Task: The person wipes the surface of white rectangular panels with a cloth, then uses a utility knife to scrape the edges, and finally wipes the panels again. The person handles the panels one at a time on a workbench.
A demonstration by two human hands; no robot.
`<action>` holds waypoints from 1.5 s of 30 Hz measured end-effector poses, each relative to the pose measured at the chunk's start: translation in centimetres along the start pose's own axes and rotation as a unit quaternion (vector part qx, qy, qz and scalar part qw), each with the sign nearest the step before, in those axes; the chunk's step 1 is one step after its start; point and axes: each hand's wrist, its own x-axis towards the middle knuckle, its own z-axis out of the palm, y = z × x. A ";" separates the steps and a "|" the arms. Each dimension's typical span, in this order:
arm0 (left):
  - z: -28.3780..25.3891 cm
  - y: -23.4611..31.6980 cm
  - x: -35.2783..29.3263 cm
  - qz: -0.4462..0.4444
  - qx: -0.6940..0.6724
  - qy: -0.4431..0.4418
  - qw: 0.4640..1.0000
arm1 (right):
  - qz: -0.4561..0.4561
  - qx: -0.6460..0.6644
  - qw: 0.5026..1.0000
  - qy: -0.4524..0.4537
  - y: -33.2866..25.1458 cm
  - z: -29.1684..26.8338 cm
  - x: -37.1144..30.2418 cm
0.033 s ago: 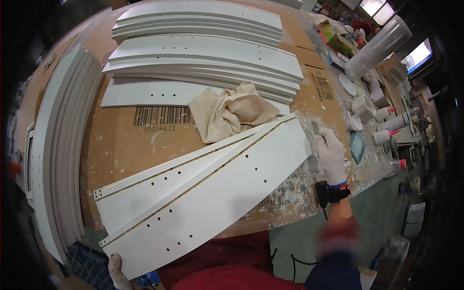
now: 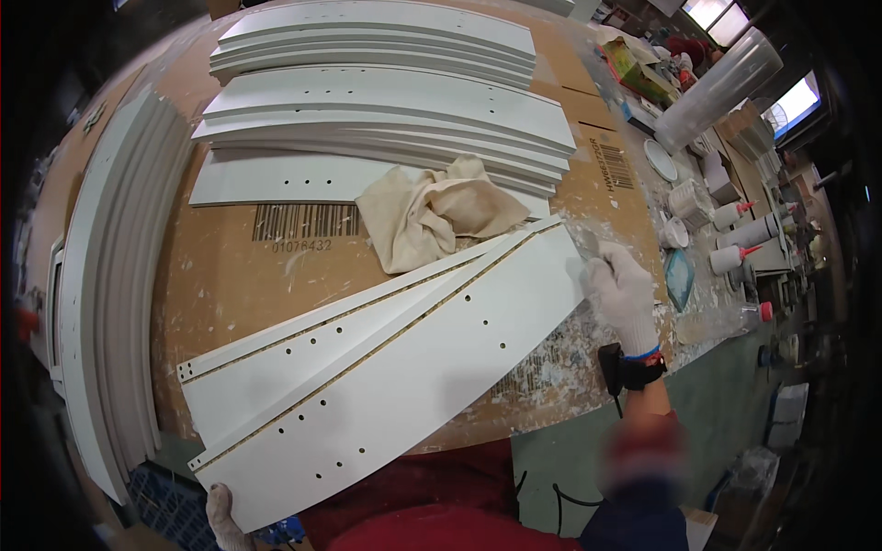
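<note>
The left hand (image 2: 222, 517) curls closed on one corner of a drilled white panel (image 2: 404, 376); the right hand (image 2: 626, 289) pinches what looks like a putty knife (image 2: 586, 241) beside its opposite end.

Gloved left hand (image 2: 221, 517) low, curled; gloved right hand (image 2: 627, 292) extended, pinching

Two barcodes (image 2: 306, 223) with printed characters (image 2: 301, 246) on brown cardboard (image 2: 266, 294); third barcode (image 2: 520, 379) paint-smeared, unreadable.

Cloth (image 2: 432, 220) behind overlapping panels (image 2: 404, 390), rear stacks (image 2: 404, 96) beyond, side stack (image 2: 90, 294) left, bottles (image 2: 726, 261) right
</note>
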 end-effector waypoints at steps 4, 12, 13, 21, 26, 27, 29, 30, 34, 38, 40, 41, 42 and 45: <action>2.3 1.6 -1.9 -0.048 0.069 0.048 0.995 | -0.330 -0.033 0.939 -0.093 -6.5 3.0 -1.3; -1.8 -0.7 0.6 0.011 -0.017 -0.032 0.999 | -0.317 -0.089 0.940 -0.094 -5.0 5.8 1.7; -1.5 -0.9 1.8 0.004 -0.007 -0.040 0.999 | -0.283 -0.097 0.954 -0.028 -3.2 4.6 2.9; -1.1 1.2 -0.6 -0.037 0.231 0.082 0.969 | 0.088 -0.043 0.994 -0.048 2.0 -0.5 3.7; 0.6 1.2 -1.8 -0.016 0.156 0.081 0.984 | 0.120 0.074 0.986 -0.084 4.4 -0.7 -0.9; 0.2 1.0 -1.9 -0.016 0.144 0.076 0.987 | 0.106 0.066 0.990 -0.063 4.8 -1.0 -1.8; -0.6 0.9 -1.6 -0.019 0.174 0.101 0.979 | 0.116 0.039 0.991 -0.045 4.6 -1.2 -2.3; -1.0 0.8 -1.6 -0.023 0.183 0.104 0.977 | 0.139 0.015 0.989 -0.045 4.3 -1.8 -2.2; -0.4 1.0 -1.9 -0.022 0.150 0.102 0.983 | 0.124 -0.019 0.992 -0.017 3.5 -2.7 -0.5; 0.8 1.8 -1.9 -0.039 0.130 0.069 0.988 | 0.014 -0.038 0.998 -0.040 0.1 -1.9 2.9; 0.6 1.8 -1.8 -0.040 0.158 0.070 0.984 | -0.109 -0.065 0.989 -0.072 -3.4 0.0 4.5; 0.6 1.9 -2.2 -0.039 0.162 0.083 0.983 | -0.165 -0.087 0.977 -0.108 -5.6 1.0 5.4; 0.7 2.0 -2.7 -0.040 0.165 0.097 0.981 | -0.222 -0.107 0.960 -0.133 -7.8 2.2 6.3; 1.9 2.3 -2.4 -0.047 0.130 0.076 0.988 | -0.273 -0.126 0.917 -0.261 -12.5 4.9 8.8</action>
